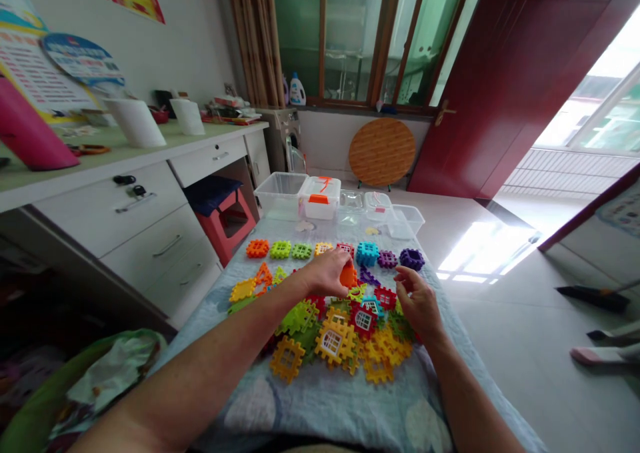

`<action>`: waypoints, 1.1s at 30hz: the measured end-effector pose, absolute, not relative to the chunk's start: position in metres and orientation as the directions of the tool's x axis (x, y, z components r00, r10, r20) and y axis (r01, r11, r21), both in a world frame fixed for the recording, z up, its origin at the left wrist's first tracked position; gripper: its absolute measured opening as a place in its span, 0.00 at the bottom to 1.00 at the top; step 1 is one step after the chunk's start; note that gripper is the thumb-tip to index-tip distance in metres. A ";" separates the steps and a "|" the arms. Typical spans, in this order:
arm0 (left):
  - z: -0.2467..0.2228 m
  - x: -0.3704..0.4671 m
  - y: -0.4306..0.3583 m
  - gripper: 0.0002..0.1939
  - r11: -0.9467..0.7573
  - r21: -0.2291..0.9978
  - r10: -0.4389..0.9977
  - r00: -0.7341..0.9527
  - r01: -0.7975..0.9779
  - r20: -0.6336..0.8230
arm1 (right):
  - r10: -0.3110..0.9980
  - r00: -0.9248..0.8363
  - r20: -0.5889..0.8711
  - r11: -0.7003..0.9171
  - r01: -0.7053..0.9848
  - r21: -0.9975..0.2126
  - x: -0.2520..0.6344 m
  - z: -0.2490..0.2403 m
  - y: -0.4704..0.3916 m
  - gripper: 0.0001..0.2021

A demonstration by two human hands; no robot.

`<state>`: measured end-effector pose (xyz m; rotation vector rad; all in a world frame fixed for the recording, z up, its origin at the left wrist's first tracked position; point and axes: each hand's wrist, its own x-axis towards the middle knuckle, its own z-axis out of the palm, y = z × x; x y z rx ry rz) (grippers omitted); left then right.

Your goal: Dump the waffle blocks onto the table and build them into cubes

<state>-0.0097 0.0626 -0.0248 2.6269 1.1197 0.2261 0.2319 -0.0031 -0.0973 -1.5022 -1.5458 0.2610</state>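
My left hand [330, 273] is closed on an orange piece [349, 277] above the middle of a pile of colourful plastic building pieces. At the pile's right side, my right hand [415, 296] has its fingers apart and slightly curled, with nothing visible in them. Yellow window pieces [335, 341], a red window piece [364, 319] and green pieces [297, 317] lie in the pile. Behind it runs a row of pieces, with an orange one [257, 248] at the left, a blue stack [367, 253] and a dark purple one [411, 259] at the right.
Clear plastic boxes [281, 196] and a lidded box with an orange latch [321, 199] stand at the far end of the cloth-covered table [300, 409]. A white cabinet [130, 206] and a red stool [227, 223] are at the left.
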 end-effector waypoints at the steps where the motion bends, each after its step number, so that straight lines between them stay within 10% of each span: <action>1: -0.019 -0.024 0.063 0.22 -0.661 0.328 0.732 0.677 0.675 0.082 | 0.870 0.183 0.458 0.229 0.672 -0.704 0.232 -0.097 -0.004 0.15; 13: -0.012 -0.218 0.126 0.28 -0.170 0.138 0.971 0.190 0.976 -0.148 | 0.876 0.183 0.447 0.206 0.695 -0.689 0.232 -0.098 -0.005 0.16; 33: -0.055 -0.216 0.169 0.40 -0.261 0.119 0.918 0.285 0.958 -0.277 | 0.896 0.178 0.407 0.164 0.719 -0.675 0.235 -0.099 -0.008 0.15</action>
